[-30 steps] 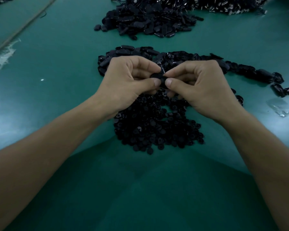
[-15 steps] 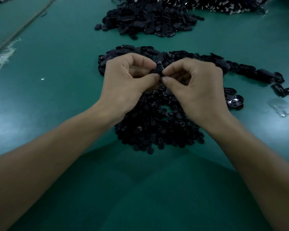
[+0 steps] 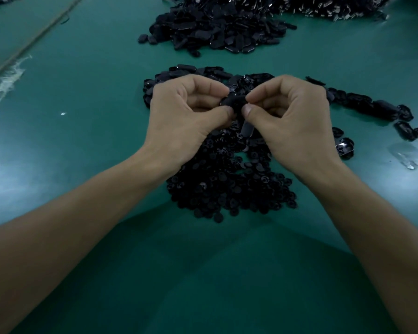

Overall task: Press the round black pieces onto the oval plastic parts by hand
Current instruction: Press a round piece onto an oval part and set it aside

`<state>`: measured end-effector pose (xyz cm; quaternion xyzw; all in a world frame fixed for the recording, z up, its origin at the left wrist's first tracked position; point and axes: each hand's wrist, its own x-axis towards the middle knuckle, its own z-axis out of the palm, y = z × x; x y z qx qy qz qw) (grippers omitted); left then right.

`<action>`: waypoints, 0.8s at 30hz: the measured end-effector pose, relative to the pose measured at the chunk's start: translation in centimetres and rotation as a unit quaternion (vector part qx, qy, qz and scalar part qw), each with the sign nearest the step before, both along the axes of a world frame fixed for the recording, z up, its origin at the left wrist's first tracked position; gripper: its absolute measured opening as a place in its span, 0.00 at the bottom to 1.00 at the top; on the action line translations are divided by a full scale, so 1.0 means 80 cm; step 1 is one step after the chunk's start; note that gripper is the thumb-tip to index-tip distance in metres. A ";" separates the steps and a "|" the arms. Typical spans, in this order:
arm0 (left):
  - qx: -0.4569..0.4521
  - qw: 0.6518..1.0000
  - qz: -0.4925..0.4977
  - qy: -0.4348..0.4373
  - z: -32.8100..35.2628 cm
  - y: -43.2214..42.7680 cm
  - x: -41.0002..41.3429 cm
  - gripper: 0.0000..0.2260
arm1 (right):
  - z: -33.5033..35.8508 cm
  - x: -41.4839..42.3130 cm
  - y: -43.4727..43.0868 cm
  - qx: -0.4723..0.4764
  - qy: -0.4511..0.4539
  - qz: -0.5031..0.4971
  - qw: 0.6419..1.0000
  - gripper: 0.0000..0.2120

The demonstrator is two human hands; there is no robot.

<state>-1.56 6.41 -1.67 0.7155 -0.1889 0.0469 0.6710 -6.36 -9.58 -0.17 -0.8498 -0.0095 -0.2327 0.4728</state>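
Observation:
My left hand (image 3: 186,116) and my right hand (image 3: 292,119) meet above the table's middle, thumbs and forefingers pinching one black oval part (image 3: 234,102) between them. Whether a round piece sits on it is hidden by the fingertips. Under my wrists lies a heap of small round black pieces (image 3: 229,186). A band of black oval parts (image 3: 362,104) runs behind my hands from left to right.
A bigger pile of black oval parts (image 3: 217,27) lies at the back of the green table (image 3: 82,97). A clear plastic scrap (image 3: 408,155) rests at the right, loose oval parts (image 3: 345,145) near my right wrist, and a white smear (image 3: 3,85) at the far left.
Both hands shifted slightly away from me and closer together, still pinching the same part. My right wrist moved left, so loose oval parts beside it came into view.

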 end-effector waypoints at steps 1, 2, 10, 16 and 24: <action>0.001 1.000 -0.002 0.000 0.000 0.000 0.000 0.11 | 0.000 0.000 0.000 0.001 0.001 0.004 1.000 0.08; 0.003 1.000 -0.004 -0.001 0.001 0.000 0.000 0.11 | 0.001 0.000 0.000 0.002 0.002 0.009 1.000 0.08; 0.027 0.999 -0.009 -0.027 0.002 0.000 -0.002 0.11 | 0.002 -0.001 0.002 -0.012 0.000 0.011 1.000 0.08; 0.033 0.999 -0.007 -0.035 0.004 0.000 -0.004 0.12 | 0.001 -0.005 0.007 -0.029 -0.022 0.008 0.999 0.06; 0.062 0.997 0.004 -0.050 0.001 -0.001 -0.004 0.12 | 0.003 -0.005 0.008 -0.051 -0.010 -0.009 0.999 0.12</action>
